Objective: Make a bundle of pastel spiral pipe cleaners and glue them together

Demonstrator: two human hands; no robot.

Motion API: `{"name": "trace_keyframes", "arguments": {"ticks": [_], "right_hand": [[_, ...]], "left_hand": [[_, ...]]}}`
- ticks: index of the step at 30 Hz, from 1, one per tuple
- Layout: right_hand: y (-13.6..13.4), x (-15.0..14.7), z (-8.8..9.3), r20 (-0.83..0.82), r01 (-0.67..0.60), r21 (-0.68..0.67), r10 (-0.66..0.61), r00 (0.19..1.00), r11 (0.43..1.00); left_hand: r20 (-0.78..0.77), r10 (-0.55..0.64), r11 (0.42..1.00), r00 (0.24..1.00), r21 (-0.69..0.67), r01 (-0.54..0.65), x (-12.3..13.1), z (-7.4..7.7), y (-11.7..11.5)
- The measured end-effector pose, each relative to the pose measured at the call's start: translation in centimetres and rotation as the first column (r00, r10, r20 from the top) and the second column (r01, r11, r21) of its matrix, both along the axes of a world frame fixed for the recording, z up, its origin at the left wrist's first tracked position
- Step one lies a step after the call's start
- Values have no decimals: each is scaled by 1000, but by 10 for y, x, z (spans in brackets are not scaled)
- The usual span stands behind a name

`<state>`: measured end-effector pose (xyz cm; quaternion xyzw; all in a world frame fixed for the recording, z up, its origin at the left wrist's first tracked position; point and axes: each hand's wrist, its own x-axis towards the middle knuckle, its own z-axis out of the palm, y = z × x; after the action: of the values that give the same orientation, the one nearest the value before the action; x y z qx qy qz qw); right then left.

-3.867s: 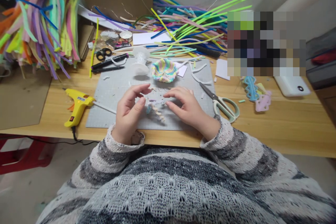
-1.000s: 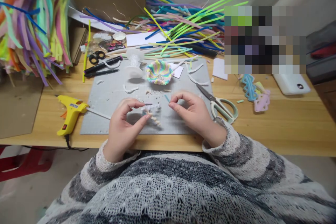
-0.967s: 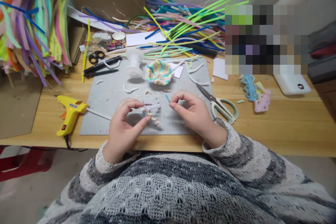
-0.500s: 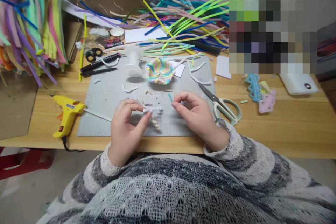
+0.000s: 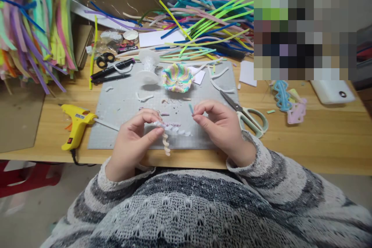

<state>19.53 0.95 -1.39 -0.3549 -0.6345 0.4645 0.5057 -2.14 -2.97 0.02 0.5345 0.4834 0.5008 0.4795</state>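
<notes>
My left hand (image 5: 134,138) pinches a small crimped pipe-cleaner piece (image 5: 170,131), pale lilac and cream, with one curled end hanging down over the table's front edge. My right hand (image 5: 219,126) is closed in a pinch on a short teal pipe-cleaner bit (image 5: 191,108) just right of that piece. Both hands hover over the near part of the grey cutting mat (image 5: 122,100). A pastel ruffled pipe-cleaner flower (image 5: 177,78) lies on the mat beyond the hands.
A yellow glue gun (image 5: 76,124) lies left of the mat; scissors (image 5: 247,113) lie to its right. A clear thread spool (image 5: 148,66), black pens (image 5: 112,70), loose pipe cleaners (image 5: 203,23) and a hanging bundle (image 5: 35,27) crowd the back. A white device (image 5: 331,91) sits right.
The crimped piece has been drawn nearer the table's front edge and stretched out, its curled end now dangling. My left hand moved toward me; the right stays pinched on the teal bit.
</notes>
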Motion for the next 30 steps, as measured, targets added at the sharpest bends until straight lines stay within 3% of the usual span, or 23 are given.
{"name": "trace_keyframes", "arguments": {"ticks": [8,13,20,30], "right_hand": [[-12,-1,12,-35,-166,168,174,984,972],[-18,-6,15,76,-100,255,84,994,962],[-18,-10,12,133,-41,203,14,991,978],[-15,-15,8,61,-54,78,49,997,995]], "left_hand": [[4,-49,999,999,14,49,10,2,3],[53,-42,999,998,5,41,22,0,5],[170,-42,994,985,-91,58,27,-3,6],[246,-7,972,969,-227,65,28,-1,8]]}}
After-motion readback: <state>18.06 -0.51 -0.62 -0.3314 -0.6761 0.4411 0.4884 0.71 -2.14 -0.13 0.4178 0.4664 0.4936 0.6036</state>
